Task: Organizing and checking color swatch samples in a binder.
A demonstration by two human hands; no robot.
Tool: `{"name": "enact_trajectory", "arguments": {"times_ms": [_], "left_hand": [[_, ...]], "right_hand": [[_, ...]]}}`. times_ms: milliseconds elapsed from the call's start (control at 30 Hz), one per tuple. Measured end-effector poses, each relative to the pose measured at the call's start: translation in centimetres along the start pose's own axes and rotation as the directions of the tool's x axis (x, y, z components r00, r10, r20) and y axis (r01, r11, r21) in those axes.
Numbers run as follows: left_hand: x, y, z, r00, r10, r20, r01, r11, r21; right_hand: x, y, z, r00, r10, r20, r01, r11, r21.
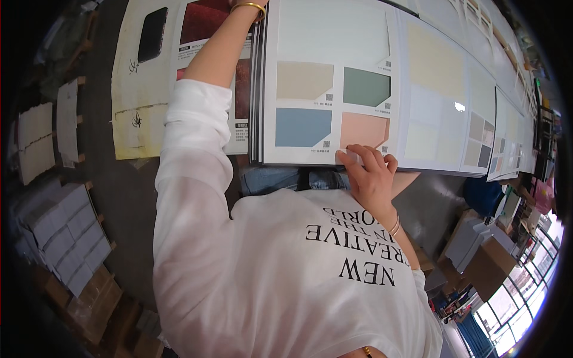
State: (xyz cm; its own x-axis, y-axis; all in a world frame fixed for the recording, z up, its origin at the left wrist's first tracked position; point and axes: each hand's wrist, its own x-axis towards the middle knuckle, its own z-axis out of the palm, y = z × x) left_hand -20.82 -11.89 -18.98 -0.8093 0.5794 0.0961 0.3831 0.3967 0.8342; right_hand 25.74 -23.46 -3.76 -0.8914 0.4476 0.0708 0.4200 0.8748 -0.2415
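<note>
In front of me lies a white colour sample board [334,156] with beige, green, blue and pink swatches under a large pale panel. My right hand [373,176] is at its near edge, fingers curled and thumb drawn in, closed on that edge beside the pink swatch [364,128]. My left arm reaches to the far side over a dark red sample sheet [206,24]. Only a sliver of my left hand [237,2], above a gold bangle, shows at the upper edge; its fingers are out of the picture.
A black phone [153,34] rests on a worn cream board [134,89] at the left. More sample boards [433,113] continue to the right. White paper stacks [68,224] stand at the lower left, and an open cardboard box [489,268] at the lower right.
</note>
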Motion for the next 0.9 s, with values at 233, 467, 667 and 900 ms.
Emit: {"name": "enact_trajectory", "arguments": {"times_ms": [233,467,667,900], "left_hand": [[-1.2,-1.2,-1.8,0.981,0.154,0.115,-0.129,0.970,-0.204],[-7.3,0.8,-4.4,0.956,0.216,0.198,-0.167,0.957,-0.238],[-7.7,-0.6,-4.0,0.953,0.283,0.111,-0.234,0.916,-0.327],[-18.0,2.0,-11.0,0.829,0.549,0.109,-0.516,0.825,-0.231]], "right_hand": [[0.1,0.2,-0.1,1.000,-0.001,0.003,0.001,1.000,0.009],[0.3,0.1,-0.3,0.999,0.005,-0.048,-0.002,0.998,0.056],[-0.1,-0.3,-0.2,1.000,0.019,-0.019,-0.017,0.995,0.097],[-0.2,1.0,-0.8,0.993,0.119,-0.015,-0.116,0.985,0.126]]}}
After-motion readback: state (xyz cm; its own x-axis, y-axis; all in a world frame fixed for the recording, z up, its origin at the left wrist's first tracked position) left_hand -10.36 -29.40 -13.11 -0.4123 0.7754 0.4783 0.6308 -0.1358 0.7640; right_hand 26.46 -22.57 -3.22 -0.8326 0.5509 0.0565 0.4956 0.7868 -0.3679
